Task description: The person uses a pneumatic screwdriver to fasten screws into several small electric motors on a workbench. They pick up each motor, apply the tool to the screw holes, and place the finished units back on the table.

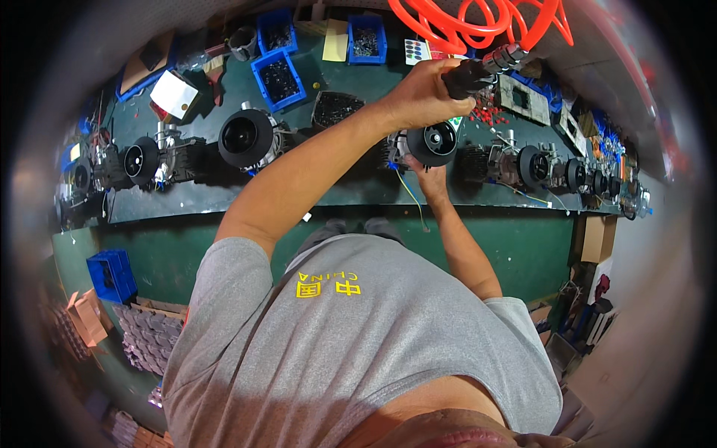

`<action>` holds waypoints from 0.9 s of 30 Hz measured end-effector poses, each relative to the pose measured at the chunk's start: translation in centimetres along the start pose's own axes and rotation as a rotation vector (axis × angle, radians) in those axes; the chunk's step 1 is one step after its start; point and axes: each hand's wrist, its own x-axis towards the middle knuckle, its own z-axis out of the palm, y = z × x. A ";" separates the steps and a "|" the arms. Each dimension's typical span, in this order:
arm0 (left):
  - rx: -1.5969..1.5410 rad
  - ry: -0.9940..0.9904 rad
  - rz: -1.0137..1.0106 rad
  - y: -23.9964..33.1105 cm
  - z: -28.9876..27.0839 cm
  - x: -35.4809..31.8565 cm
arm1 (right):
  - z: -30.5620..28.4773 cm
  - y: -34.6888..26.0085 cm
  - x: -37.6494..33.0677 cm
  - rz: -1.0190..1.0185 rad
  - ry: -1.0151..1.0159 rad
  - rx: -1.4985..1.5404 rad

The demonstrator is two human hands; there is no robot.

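My left hand is closed round a black air screwdriver. A metal coupling joins the tool to a red coiled hose. The tool is above the workbench, just behind a motor unit with a round black fan wheel; its tip is hidden. From the near side, my right hand grips the lower edge of this motor unit, its fingers partly covered by it. A thin yellow and blue wire hangs from the unit over the bench edge.
More motor units with black wheels line the dark green workbench on both sides. Blue bins of small screws stand behind. Red small parts lie scattered near a metal frame. A blue crate stands lower left.
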 end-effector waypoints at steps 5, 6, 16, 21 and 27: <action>-0.026 0.012 -0.043 -0.5 0.5 0.0 | -0.1 0.1 0.0 0.009 -0.009 0.049; -0.051 0.022 -0.050 -0.4 0.6 0.0 | 0.0 0.3 0.0 0.006 0.004 0.052; -0.047 0.116 0.020 0.1 2.0 -0.5 | 0.4 2.4 0.2 0.044 0.017 0.154; 0.089 0.205 0.011 0.4 2.8 -1.0 | 0.7 2.4 0.2 0.093 0.038 0.265; 0.046 0.343 0.011 0.0 3.1 -0.8 | 0.4 0.7 -0.1 0.137 0.106 0.125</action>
